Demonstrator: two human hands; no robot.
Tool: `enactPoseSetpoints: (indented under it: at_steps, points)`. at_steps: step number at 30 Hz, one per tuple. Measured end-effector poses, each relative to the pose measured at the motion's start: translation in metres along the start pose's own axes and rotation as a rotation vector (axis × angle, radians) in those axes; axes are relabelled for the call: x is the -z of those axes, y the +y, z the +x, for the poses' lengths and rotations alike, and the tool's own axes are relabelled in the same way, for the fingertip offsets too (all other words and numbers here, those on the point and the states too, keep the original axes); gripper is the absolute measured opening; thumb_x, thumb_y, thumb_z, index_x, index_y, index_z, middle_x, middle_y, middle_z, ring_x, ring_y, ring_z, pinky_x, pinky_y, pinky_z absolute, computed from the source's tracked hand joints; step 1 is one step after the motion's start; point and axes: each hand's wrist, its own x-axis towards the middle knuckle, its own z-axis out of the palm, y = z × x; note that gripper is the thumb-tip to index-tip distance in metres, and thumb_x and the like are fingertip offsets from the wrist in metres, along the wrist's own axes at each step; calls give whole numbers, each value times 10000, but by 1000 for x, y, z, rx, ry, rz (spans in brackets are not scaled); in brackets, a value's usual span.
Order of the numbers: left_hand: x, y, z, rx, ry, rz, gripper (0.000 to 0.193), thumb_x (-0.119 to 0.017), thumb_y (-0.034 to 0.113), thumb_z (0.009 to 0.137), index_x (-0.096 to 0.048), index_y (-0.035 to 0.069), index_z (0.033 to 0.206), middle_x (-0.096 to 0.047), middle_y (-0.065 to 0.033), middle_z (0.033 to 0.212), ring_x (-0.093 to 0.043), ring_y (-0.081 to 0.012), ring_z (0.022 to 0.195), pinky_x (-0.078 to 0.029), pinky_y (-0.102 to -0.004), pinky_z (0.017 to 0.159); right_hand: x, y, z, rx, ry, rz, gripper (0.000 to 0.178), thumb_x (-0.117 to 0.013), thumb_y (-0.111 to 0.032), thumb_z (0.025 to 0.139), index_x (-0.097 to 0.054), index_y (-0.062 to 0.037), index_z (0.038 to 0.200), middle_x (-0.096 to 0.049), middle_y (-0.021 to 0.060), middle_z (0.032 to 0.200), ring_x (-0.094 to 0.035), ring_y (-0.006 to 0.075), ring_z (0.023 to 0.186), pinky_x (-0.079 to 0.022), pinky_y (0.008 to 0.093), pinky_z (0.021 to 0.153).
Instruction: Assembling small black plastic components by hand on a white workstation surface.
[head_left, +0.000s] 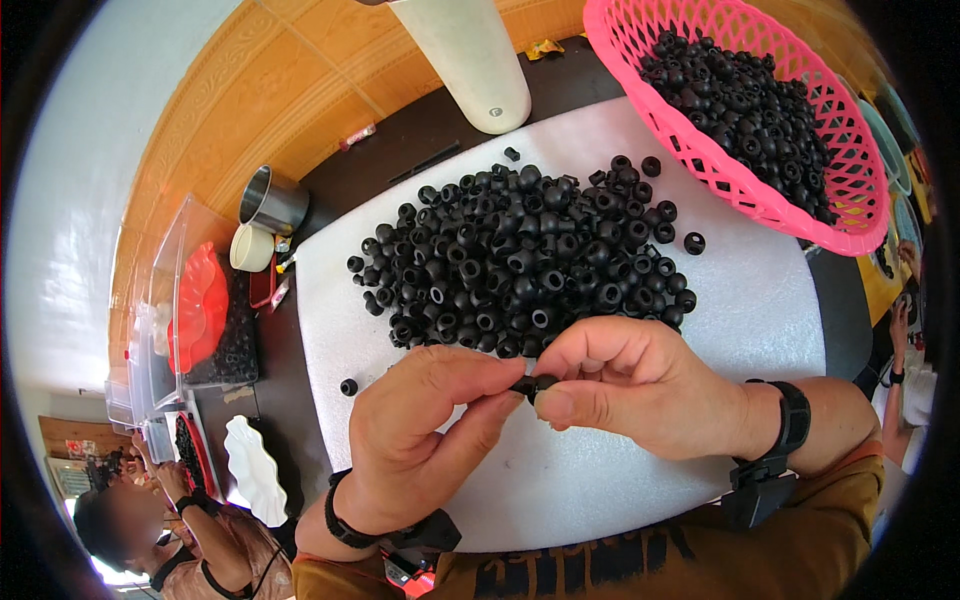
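My left hand [425, 425] and my right hand [640, 390] meet just in front of a heap of small black hollow round parts [520, 260]. Between thumb and forefinger, the left pinches a small black part [523, 385]. A second small black part [546, 381] is pinched in the right hand's fingertips, touching the first. Fingers cover much of both, so I cannot tell whether they are joined. The heap lies on a white foam sheet [770, 310]. One loose black part [348, 387] sits apart on the left, another [694, 243] on the right.
A pink lattice basket [858, 240] full of black parts stands far right. At the back is a white cylindrical object [475, 70]. On the left are a metal cup [275, 200], a cream cup [251, 248], a red scalloped dish [200, 305] and a white wavy tray [255, 470]. People work at both sides.
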Motion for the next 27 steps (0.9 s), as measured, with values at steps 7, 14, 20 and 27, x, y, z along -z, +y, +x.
enactPoseSetpoints:
  at_steps: [7,14,20,27]
  points:
    - [1,-2,0,-102,-8,42,260,-697,-73,730,-677,15,974,-671,-83,872,-629,-187,742,-458,-270,646,1,2,2,-6,-27,97,158,-602,-59,921,-576,-3,1067,-626,48,917,-592,105,827,-498,250,767]
    - [-4,-6,2,-74,-25,55,240,-700,-47,742,-670,25,969,-649,-62,826,-609,-178,720,-434,-276,650,0,6,0,2,4,65,139,-604,-54,920,-577,-2,1045,-620,45,898,-581,97,809,-494,246,739]
    - [-5,-4,-1,112,-17,-14,233,-703,3,779,-659,43,1004,-646,-65,826,-607,-174,719,-463,-263,660,-3,2,-1,7,51,-57,134,-617,-39,908,-582,-5,1033,-613,23,900,-564,67,810,-481,215,721]
    - [1,0,-1,192,-77,23,268,-723,24,766,-658,50,1025,-645,-56,788,-609,-175,699,-473,-268,639,-2,4,-1,39,43,-90,127,-612,-16,906,-586,-11,1030,-615,11,922,-562,49,832,-480,201,720]
